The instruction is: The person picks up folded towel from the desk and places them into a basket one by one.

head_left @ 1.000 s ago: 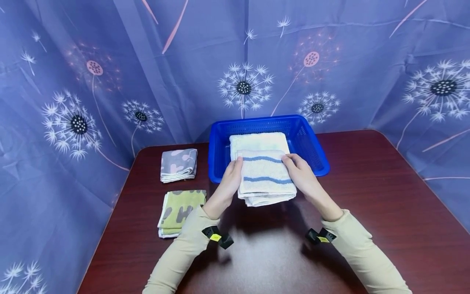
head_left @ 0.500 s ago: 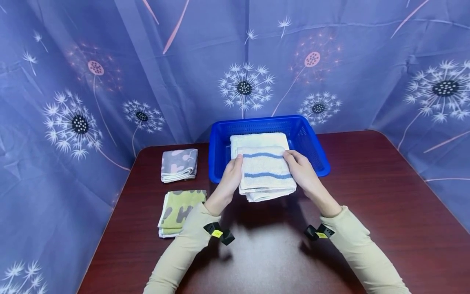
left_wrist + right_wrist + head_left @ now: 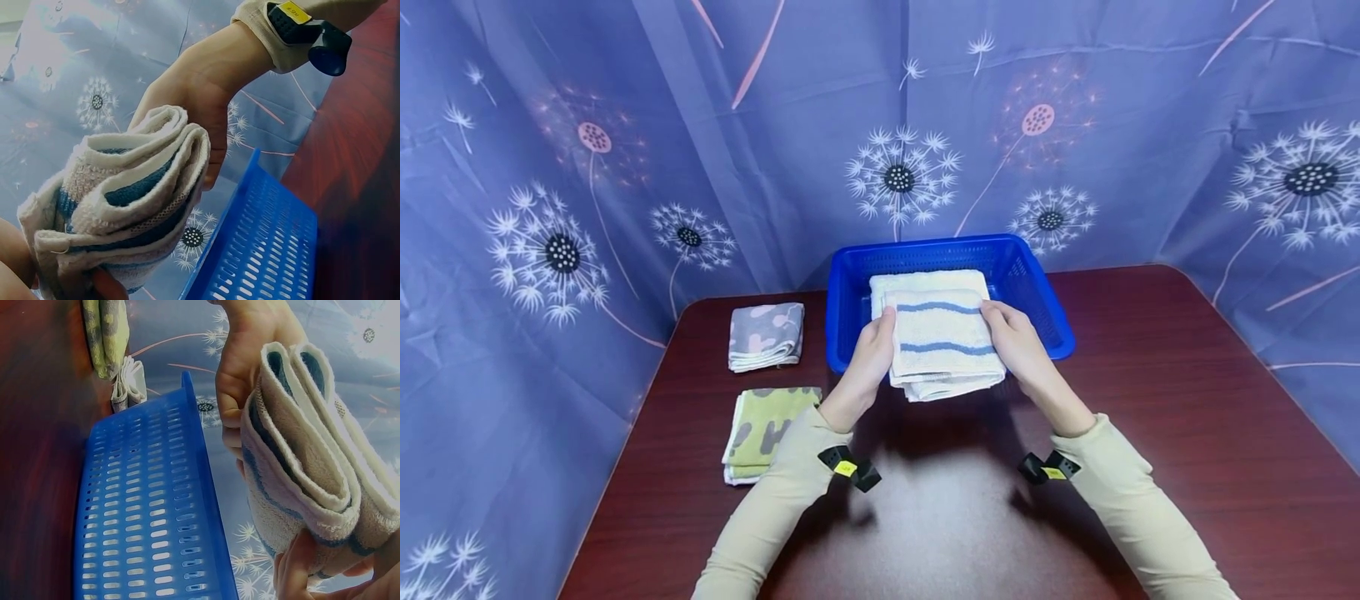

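Observation:
A folded white towel with wavy blue stripes (image 3: 943, 333) is held up between both hands over the front rim of the blue basket (image 3: 1051, 312). The left hand (image 3: 872, 350) grips its left edge, thumb on top and fingers underneath. On the opposite edge, the right hand (image 3: 1017, 340) pinches it the same way. Both wrist views show the thick folded layers of the striped towel (image 3: 125, 194) above the basket's slotted wall (image 3: 140, 506). Inside the basket lies another folded white towel (image 3: 925, 283), partly covered by the held one in the head view.
To the left of the basket, a folded grey and pink towel (image 3: 765, 336) lies on the dark red table (image 3: 1172, 392). Nearer the front is a folded green and grey towel (image 3: 767, 433), partly behind the left sleeve. A blue dandelion-print curtain (image 3: 790, 150) stands behind.
Both hands have carried the striped towel slightly away from the body, farther over the basket. The basket and the towels on the table have stayed put.

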A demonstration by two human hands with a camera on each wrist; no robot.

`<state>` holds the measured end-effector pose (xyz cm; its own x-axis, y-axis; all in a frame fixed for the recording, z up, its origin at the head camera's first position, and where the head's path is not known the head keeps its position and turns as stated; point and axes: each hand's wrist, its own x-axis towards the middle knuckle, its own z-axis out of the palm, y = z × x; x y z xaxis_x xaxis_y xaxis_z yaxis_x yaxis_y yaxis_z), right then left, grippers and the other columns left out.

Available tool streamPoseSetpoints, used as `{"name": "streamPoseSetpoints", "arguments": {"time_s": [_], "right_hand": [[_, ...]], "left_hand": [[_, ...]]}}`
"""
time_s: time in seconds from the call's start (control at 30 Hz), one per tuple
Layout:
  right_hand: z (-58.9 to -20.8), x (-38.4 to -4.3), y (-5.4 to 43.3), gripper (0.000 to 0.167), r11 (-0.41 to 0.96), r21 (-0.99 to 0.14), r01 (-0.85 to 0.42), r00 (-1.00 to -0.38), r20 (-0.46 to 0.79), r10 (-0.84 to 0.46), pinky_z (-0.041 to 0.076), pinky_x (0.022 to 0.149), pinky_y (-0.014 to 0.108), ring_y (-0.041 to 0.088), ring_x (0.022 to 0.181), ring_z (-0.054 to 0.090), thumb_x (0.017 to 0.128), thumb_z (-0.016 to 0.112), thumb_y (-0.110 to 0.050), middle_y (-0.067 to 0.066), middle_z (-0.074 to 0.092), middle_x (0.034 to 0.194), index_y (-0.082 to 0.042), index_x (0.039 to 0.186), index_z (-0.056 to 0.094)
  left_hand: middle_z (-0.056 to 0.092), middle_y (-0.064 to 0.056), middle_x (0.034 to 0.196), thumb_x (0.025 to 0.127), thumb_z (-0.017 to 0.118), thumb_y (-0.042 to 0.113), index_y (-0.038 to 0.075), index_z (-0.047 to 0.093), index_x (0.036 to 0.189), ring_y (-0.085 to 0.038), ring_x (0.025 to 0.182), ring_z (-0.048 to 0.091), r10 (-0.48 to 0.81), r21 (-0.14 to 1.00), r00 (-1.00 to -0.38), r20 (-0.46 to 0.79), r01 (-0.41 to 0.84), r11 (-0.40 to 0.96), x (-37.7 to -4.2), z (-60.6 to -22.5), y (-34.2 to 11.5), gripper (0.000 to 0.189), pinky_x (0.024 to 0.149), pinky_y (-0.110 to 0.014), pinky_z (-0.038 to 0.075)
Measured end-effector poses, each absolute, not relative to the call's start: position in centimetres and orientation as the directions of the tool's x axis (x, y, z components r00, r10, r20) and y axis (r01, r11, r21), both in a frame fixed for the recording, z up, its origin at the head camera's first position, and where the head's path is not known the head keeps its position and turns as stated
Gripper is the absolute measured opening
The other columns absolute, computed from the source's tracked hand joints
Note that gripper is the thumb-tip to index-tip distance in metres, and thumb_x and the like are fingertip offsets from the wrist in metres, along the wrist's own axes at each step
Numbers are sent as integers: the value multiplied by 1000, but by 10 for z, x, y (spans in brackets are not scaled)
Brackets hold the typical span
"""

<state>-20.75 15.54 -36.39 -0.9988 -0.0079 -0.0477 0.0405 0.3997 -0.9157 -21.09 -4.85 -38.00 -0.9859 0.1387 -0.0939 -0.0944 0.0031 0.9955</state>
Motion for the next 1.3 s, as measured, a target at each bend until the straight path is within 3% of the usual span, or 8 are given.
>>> {"name": "streamPoseSetpoints", "arguments": {"time_s": [0.27,0.5,0.77,0.97,1.13,1.3], "right_hand": [[-364,-211,157,56,384,-922,53,-998,-60,-6,46,80,21,10,89,56,104,29,-37,23,58,123,-1,144,41],[-363,-215,156,56,370,-928,51,-998,-59,-9,43,89,25,18,101,54,104,29,-36,22,56,129,-1,145,39],[-363,-217,156,54,401,-916,33,-999,-31,10,46,80,21,6,84,55,104,29,-35,21,60,114,1,140,46],[-365,-220,157,53,414,-910,31,-1000,-28,14,46,80,24,8,82,55,103,30,-35,19,61,105,2,135,51],[-366,-223,157,53,414,-910,34,-999,-32,12,43,94,33,19,97,53,103,30,-34,20,59,113,2,136,50],[-366,-226,157,56,395,-917,54,-998,-61,-4,34,111,43,27,121,47,104,30,-33,23,51,135,4,144,40]], "left_hand": [[67,-17,106,106,27,40,0,59,118,-10,90,61,159,995,-982,-98,-101,-13,-215,-377,-47,53,87,-27,50],[65,-10,97,105,34,38,-2,56,117,-10,84,59,135,994,-984,-113,-113,7,-220,-375,-48,47,75,-22,49],[66,-19,114,105,30,38,1,56,125,-10,89,62,143,991,-981,-131,-132,3,-222,-372,-46,49,81,-25,51],[67,-18,113,105,31,38,0,58,123,-12,92,61,126,990,-982,-138,-138,14,-225,-373,-45,50,83,-25,50],[58,-8,98,105,32,35,-3,57,120,-14,96,51,106,990,-985,-136,-132,45,-229,-374,-45,48,88,-27,43],[46,-3,94,105,34,33,-4,56,115,-16,98,43,92,989,-986,-137,-130,72,-232,-375,-45,44,91,-31,38]]}}
